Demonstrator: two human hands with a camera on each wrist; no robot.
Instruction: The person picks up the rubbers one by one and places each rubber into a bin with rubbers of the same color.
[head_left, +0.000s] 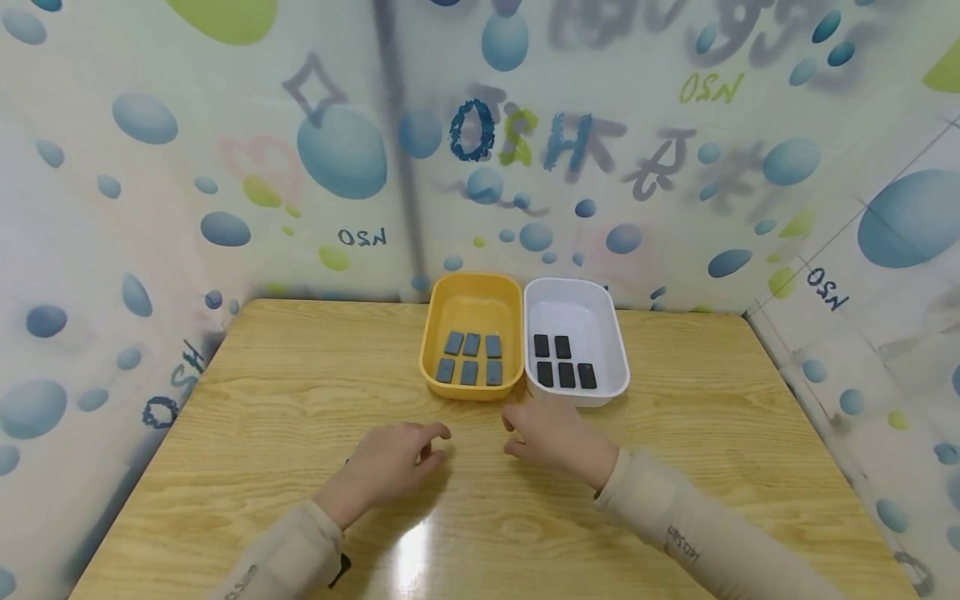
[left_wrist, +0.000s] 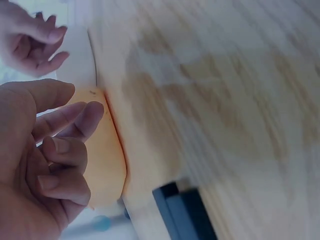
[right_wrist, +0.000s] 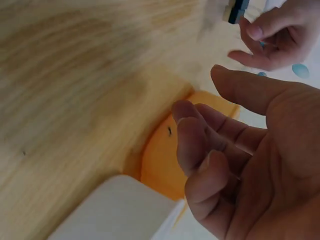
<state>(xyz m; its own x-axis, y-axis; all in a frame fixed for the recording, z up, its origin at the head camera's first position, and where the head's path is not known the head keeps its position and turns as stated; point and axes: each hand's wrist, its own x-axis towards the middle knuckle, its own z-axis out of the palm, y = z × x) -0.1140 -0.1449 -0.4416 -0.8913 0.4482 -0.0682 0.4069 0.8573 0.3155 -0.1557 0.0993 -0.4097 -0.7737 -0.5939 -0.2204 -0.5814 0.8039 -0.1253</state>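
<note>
A yellow bin (head_left: 472, 302) stands at the back of the table, holding several flat blue-grey rectangular pieces (head_left: 469, 372) in two rows. Touching its right side is a white bin (head_left: 572, 308) with several flat black rectangular pieces (head_left: 566, 375), also in two rows. My left hand (head_left: 392, 460) hovers in front of the yellow bin, fingers loosely curled around nothing. Close to the white bin's front edge is my right hand (head_left: 553, 432), likewise loosely curled. Both wrist views show a gap between thumb and fingers on the left hand (left_wrist: 37, 160) and the right hand (right_wrist: 250, 150).
The wooden table (head_left: 300, 367) reaches back to a wall covering (head_left: 450, 208) printed with blue and green drops. More of this covering rises at both sides. A dark block (left_wrist: 185, 212) shows low in the left wrist view; its kind is unclear.
</note>
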